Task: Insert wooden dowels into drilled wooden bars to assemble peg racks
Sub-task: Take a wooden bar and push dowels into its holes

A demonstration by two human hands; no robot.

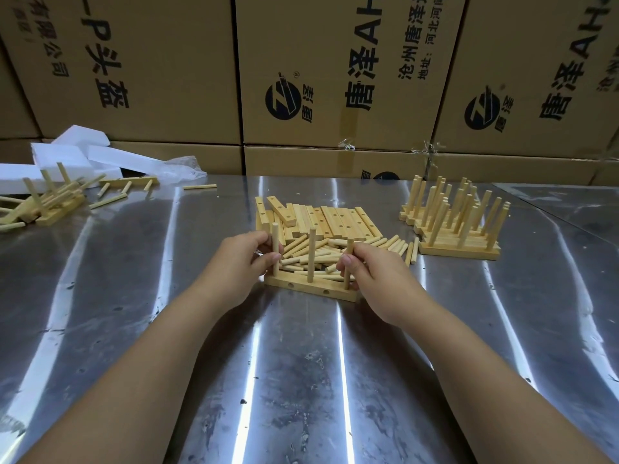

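A wall of printed cardboard boxes (335, 78) closes off the far side. In front of it lies the shiny metal table (301, 363), scuffed and streaked with glare. White foam blocks (67, 155) sit at its far left.

Finished racks (459, 226) are packed together at the right, pegs up, probably to keep done work away from the supply. In the middle, pale square-edged drilled bars (335, 219) lie side by side. Smooth round loose dowels (311, 252) are heaped just in front of them, within easy reach.

Nearest the person, one bar (311, 288) lies flat on the table with three pegs standing in it. The left hand (241, 259) pinches the left dowel (275, 242). The right hand (371, 269) pinches the shorter-looking right dowel (349, 249), likely to press it down. The middle dowel (312, 252) stands untouched.
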